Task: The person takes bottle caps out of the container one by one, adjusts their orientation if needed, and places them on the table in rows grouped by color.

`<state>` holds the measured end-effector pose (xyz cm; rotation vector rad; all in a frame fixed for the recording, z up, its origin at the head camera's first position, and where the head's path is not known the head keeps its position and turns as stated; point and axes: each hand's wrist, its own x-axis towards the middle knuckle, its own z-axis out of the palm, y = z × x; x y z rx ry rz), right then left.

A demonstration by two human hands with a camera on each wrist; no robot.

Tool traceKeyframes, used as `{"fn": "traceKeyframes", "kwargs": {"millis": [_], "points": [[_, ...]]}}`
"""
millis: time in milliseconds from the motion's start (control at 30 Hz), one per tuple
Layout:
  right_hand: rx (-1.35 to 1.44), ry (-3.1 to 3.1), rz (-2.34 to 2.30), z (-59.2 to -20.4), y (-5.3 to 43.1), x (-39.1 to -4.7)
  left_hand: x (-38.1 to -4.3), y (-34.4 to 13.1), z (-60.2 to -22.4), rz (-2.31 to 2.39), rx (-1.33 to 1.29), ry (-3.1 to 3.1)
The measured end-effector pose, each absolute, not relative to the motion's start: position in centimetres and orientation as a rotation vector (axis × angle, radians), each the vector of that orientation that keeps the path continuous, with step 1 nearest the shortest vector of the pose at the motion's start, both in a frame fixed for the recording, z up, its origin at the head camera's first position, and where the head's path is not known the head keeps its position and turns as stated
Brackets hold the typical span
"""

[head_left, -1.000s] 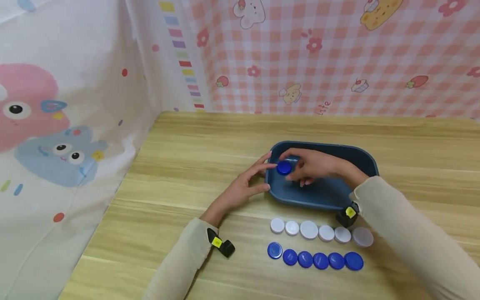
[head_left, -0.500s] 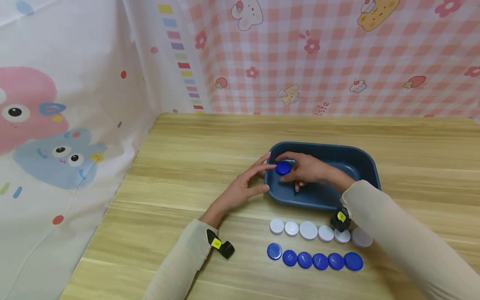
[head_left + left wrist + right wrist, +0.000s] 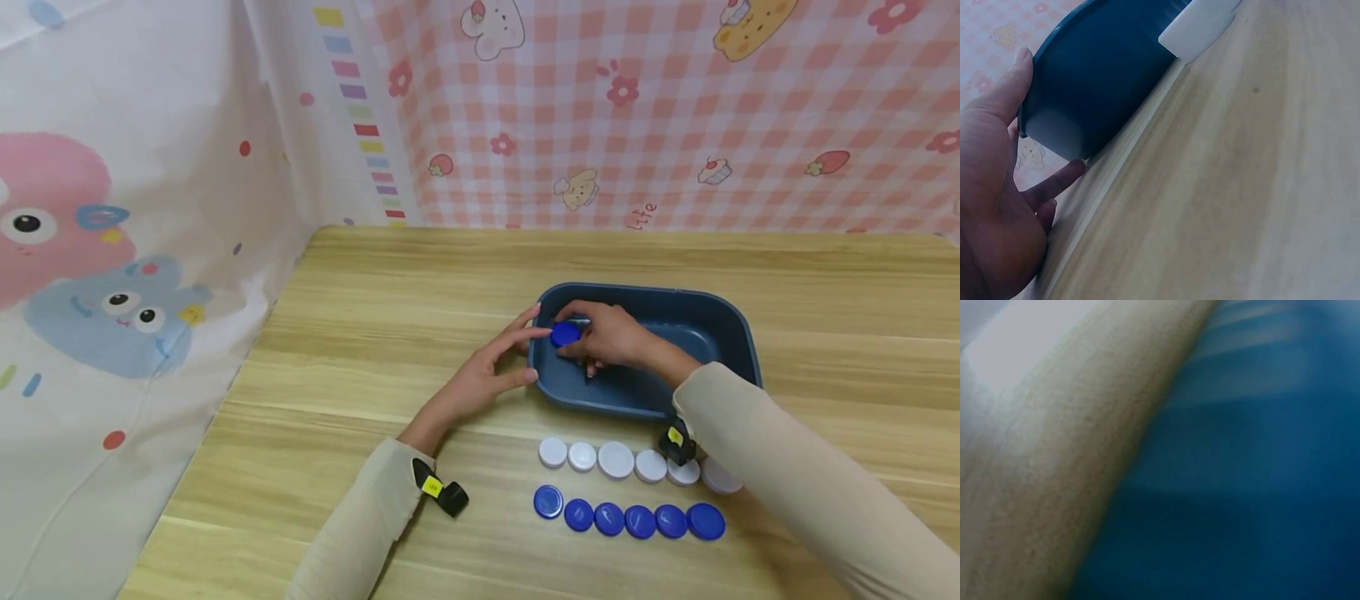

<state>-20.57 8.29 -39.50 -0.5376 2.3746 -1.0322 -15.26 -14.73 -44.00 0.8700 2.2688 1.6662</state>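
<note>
A dark blue plastic tub (image 3: 637,410) stands on the wooden table. Inside its left end is a round blue bottle cap (image 3: 566,334). My right hand (image 3: 611,333) reaches into the tub and pinches this cap, index finger on the far side and thumb on the near side. At the tub's left end, my left hand (image 3: 487,371) rests with spread, fairly straight fingers against the rim. The left wrist view shows that thumb on the wall of the tub (image 3: 1097,75). Only the tub's blurred blue side (image 3: 1241,487) and the table fill most of the right wrist view.
In front of the tub runs a row of white caps (image 3: 616,460), its right end partly covered by my right sleeve (image 3: 795,467). Nearer still lies a row of blue caps (image 3: 609,519). A checked cloth (image 3: 660,125) hangs behind the table (image 3: 405,275).
My right hand has shifted left, its thumb coming round the near side of the blue cap. The left hand and both rows of caps have stayed in place.
</note>
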Motion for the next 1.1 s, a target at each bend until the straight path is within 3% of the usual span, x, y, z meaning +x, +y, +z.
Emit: {"fn": "traceKeyframes", "kwargs": {"millis": [367,600,833,1100], "points": [[-0.632,2.487,-0.928,-39.6,8.3,-20.7,-15.1,-14.7,-43.7,1.674,0.86,2.266],[-0.652,2.498,-0.896,-39.5,8.4,-20.7,-14.1,-14.4,-41.7,1.704,0.874,2.232],[-0.678,2.489,-0.9,-39.6,8.4,-20.7,-15.0,-14.7,-43.8,1.662,0.854,2.27],[-0.7,2.51,-0.884,-39.4,8.4,-20.7,-15.2,-14.7,-43.8,1.652,0.841,2.283]]}}
